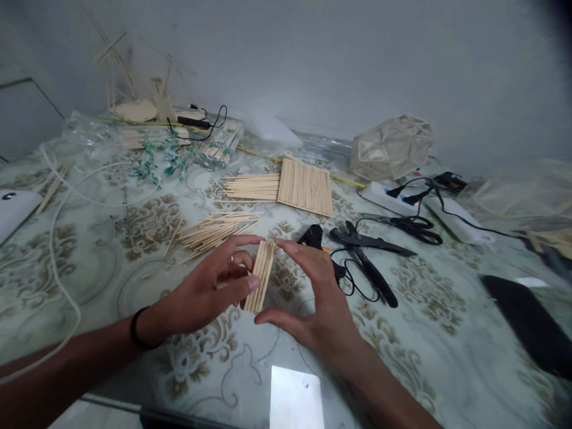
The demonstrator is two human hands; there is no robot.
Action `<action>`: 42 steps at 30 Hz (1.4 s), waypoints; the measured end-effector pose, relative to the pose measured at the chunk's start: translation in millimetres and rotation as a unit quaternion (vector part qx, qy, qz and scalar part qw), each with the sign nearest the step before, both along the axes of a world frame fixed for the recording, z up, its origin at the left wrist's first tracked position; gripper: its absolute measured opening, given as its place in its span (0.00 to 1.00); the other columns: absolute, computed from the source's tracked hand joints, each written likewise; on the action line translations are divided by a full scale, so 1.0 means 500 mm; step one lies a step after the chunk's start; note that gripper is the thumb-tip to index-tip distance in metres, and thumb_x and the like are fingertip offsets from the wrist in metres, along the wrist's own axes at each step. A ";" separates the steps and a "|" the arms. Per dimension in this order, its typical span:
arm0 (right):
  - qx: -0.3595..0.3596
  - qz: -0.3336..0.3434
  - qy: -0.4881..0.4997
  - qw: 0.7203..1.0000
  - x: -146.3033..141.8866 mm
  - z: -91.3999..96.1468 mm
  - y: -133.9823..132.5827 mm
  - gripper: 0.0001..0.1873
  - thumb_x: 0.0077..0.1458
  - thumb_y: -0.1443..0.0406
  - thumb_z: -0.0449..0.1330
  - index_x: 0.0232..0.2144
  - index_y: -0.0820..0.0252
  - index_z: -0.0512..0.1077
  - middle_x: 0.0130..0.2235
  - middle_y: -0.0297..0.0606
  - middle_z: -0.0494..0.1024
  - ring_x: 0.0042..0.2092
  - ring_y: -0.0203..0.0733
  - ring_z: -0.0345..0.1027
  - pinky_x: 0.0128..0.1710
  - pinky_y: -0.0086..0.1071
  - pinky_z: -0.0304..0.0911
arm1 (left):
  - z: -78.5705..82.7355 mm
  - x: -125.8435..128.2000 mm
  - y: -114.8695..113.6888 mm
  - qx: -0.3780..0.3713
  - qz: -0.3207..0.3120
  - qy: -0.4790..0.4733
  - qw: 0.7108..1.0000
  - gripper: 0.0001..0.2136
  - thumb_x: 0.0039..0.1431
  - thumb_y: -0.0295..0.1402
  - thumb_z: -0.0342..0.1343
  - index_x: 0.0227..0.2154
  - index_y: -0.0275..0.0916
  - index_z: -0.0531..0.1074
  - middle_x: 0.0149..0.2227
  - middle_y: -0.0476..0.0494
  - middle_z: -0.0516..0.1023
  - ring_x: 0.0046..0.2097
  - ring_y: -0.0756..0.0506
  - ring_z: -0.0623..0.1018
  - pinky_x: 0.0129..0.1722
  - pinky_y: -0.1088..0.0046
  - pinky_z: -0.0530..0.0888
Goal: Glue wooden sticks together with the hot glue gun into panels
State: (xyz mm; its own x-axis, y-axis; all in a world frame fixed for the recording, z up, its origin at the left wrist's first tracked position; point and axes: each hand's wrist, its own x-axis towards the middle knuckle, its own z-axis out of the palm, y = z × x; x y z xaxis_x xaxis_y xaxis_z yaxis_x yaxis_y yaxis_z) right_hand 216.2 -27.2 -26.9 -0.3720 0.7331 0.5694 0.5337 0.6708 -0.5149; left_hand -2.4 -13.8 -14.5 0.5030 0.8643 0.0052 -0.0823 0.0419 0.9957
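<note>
A small block of short wooden sticks [260, 277], laid side by side, is held slightly tilted above the table. My left hand [214, 286] closes round its left side, the thumb lying across the front face and the fingers behind. My right hand [319, 301] spans its length, forefinger at the top end and thumb at the bottom end. Beyond my left hand is a loose pile of wooden sticks [214, 232]. A black glue gun [313, 236], partly hidden by my right hand, and black-handled cutters [364, 250] lie just past my right hand.
A square stick panel [306, 187] lies behind, beside a row of longer sticks [252, 186]. Power strips [386, 198] with black cords are at right, near a wooden lattice form [393, 146]. A white cable [56, 250] loops at left. A black phone-like slab [527, 322] lies far right.
</note>
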 end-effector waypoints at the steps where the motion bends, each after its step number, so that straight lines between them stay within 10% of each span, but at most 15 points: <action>1: -0.007 0.006 -0.001 1.000 0.000 -0.003 0.000 0.49 0.54 0.47 0.70 0.70 0.46 0.53 0.61 0.47 0.73 0.61 0.59 0.68 0.61 0.57 0.62 | 0.000 0.002 0.004 -0.011 0.010 -0.008 1.000 0.18 0.68 0.35 0.57 0.58 0.42 0.65 0.32 0.54 0.70 0.29 0.52 0.73 0.30 0.76 0.74; 10: -0.036 0.045 -0.034 0.998 0.005 -0.009 0.003 0.50 0.53 0.46 0.70 0.70 0.48 0.53 0.63 0.49 0.71 0.62 0.59 0.66 0.60 0.57 0.64 | -0.010 0.007 0.027 -0.048 0.001 0.011 0.999 0.09 0.65 0.37 0.59 0.33 0.36 0.73 0.23 0.53 0.73 0.23 0.53 0.73 0.25 0.77 0.71; 42: -0.021 0.069 0.019 0.997 0.001 0.000 -0.004 0.47 0.51 0.56 0.74 0.67 0.48 0.56 0.62 0.47 0.72 0.60 0.59 0.69 0.57 0.56 0.67 | 0.000 0.006 0.017 -0.064 -0.019 0.020 0.998 0.10 0.66 0.37 0.57 0.32 0.37 0.74 0.20 0.54 0.73 0.21 0.53 0.72 0.23 0.80 0.69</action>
